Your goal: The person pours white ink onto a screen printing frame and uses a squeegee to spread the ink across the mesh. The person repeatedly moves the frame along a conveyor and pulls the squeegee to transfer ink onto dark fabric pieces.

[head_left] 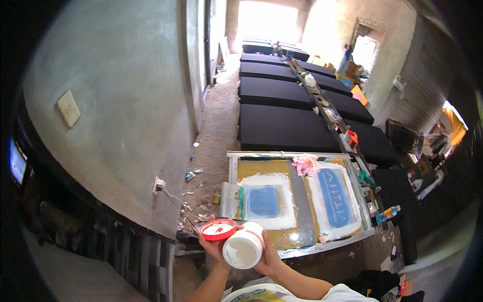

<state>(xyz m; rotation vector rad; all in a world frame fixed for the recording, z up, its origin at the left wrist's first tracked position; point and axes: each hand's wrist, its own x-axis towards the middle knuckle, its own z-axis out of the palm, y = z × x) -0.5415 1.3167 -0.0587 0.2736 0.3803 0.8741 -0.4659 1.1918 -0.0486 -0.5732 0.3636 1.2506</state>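
Note:
My left hand (215,253) holds a red screw lid (218,230), its inside smeared with white. Beside it, my right hand (270,258) grips a white plastic jar (255,232) tilted so that its mouth faces me. White paste (243,253) shows inside the jar. Just beyond my hands lies a screen-printing frame (361,189) with two blue stencil areas bordered in white. At its left edge rests a wide metal squeegee (232,200). A crumpled pink cloth (306,164) sits at the frame's far side, and a smaller crumpled scrap (325,237) at its near edge.
Beyond the frame stretch two rows of black-covered printing boards (287,123), split by a rail (322,103) with small items. A clear bottle (388,214) and a red container (351,140) stand to the right. A plug (159,184) with a cord is in the left wall.

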